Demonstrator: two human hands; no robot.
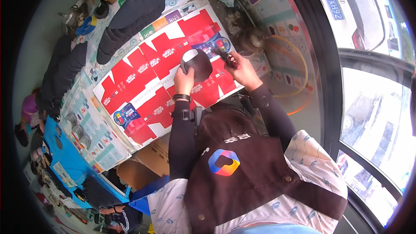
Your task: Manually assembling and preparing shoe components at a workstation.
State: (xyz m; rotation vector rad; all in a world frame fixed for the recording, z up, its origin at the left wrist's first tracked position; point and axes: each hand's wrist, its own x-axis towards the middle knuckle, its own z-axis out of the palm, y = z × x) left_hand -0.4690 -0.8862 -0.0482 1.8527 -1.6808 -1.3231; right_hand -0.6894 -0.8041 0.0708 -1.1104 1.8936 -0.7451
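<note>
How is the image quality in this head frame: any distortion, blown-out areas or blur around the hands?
Head view: strong fisheye bending, with a dark rim at the corners; the windows on the right are overexposed and washed out; the left hand on the dark shoe piece reads fairly sharp; the right hand and the small brush it grips are slightly soft; the red flattened carton beneath is evenly lit.

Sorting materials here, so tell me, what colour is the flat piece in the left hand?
Black, with a pale patch at its top; the head view shows it.
</note>
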